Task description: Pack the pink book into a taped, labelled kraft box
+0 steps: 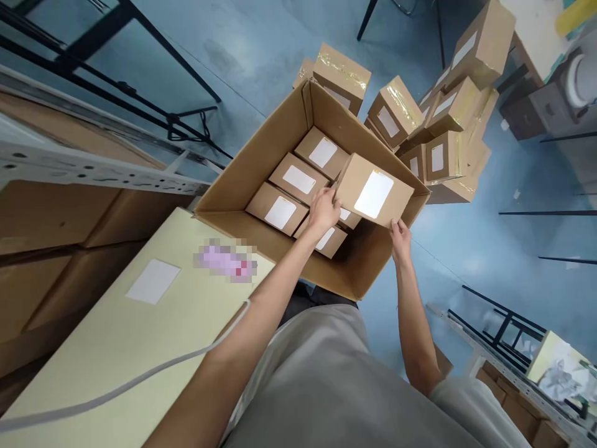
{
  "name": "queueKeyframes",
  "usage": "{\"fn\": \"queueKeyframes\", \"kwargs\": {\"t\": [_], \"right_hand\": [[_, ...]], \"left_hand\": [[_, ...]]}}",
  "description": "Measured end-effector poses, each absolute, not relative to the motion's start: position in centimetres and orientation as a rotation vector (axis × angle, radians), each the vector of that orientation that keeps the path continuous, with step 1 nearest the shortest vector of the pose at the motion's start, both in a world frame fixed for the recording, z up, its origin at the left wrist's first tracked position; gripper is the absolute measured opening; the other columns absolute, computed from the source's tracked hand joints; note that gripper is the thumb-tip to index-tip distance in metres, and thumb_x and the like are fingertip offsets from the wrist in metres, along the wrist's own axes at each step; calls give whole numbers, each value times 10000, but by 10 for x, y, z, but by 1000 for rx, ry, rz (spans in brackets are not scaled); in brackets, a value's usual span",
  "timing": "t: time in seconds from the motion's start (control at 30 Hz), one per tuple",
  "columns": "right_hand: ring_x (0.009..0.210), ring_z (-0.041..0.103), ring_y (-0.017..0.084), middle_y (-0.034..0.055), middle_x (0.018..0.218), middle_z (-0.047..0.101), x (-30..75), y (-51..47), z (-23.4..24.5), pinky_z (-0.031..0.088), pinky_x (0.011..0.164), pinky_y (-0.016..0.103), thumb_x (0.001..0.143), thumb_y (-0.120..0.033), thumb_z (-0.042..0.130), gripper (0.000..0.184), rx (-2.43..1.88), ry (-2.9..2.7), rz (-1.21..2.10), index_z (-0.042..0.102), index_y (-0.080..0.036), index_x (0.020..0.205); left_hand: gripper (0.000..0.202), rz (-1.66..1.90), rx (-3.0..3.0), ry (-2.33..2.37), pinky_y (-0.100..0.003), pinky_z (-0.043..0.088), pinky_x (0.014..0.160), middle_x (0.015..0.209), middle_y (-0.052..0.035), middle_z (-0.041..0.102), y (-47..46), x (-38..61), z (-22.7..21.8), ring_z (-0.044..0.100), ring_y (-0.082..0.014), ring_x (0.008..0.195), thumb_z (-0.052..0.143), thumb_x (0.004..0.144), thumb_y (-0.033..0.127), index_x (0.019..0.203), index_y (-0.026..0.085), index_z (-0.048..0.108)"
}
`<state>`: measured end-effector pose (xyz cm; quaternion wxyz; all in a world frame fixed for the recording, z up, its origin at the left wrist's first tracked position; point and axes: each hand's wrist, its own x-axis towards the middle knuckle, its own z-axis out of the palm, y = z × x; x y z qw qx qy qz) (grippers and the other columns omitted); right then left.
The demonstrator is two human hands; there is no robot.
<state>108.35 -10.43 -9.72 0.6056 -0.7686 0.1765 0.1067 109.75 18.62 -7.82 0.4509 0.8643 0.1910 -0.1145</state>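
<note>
A small brown cardboard box [349, 180] with a white label is held between my two hands, tilted over the right part of a large open carton [261, 146]. My left hand [324, 211] grips its left end, and my right hand [400, 239] pinches its near right corner. Inside the carton, several similar labelled boxes [285, 168] lie side by side. The box in my hands and my left arm partly hide those on the right.
Pale yellow worktop [186, 342] on the left carries a white label [153, 281], a blurred-out item [226, 260] and a grey cable [153, 371]. Taped boxes [448, 137] are piled beyond the carton. A black metal frame [140, 74] stands at upper left.
</note>
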Motion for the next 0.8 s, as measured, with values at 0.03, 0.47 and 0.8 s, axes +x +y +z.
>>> {"fn": "queueKeyframes", "kwargs": {"t": [0.03, 0.47, 0.8], "right_hand": [[1506, 695, 272, 136, 1569, 766, 1095, -106, -111, 536, 1318, 527, 1001, -635, 719, 656, -1750, 421, 219, 758, -210, 1499], [1459, 713, 205, 167, 1632, 707, 1104, -79, -200, 540, 1311, 442, 1035, -317, 659, 516, -1750, 818, 317, 701, -150, 1522], [1173, 756, 165, 100, 1319, 766, 1145, -76, -204, 641, 1096, 312, 1052, -301, 697, 364, -1806, 956, 532, 719, -184, 1396]], "left_hand": [[428, -276, 2125, 458, -533, 515, 1269, 1441, -161, 728, 184, 1113, -85, 669, -375, 1355, 645, 1001, 160, 1407, 199, 774], [489, -350, 2029, 705, -511, 531, 1252, 1476, -215, 748, 209, 1052, -119, 725, -364, 1324, 643, 1002, 145, 1479, 106, 743], [366, -245, 1964, 850, -538, 578, 1201, 1417, -150, 807, 202, 920, -83, 752, -357, 1265, 625, 1060, 246, 1380, 185, 791]]}}
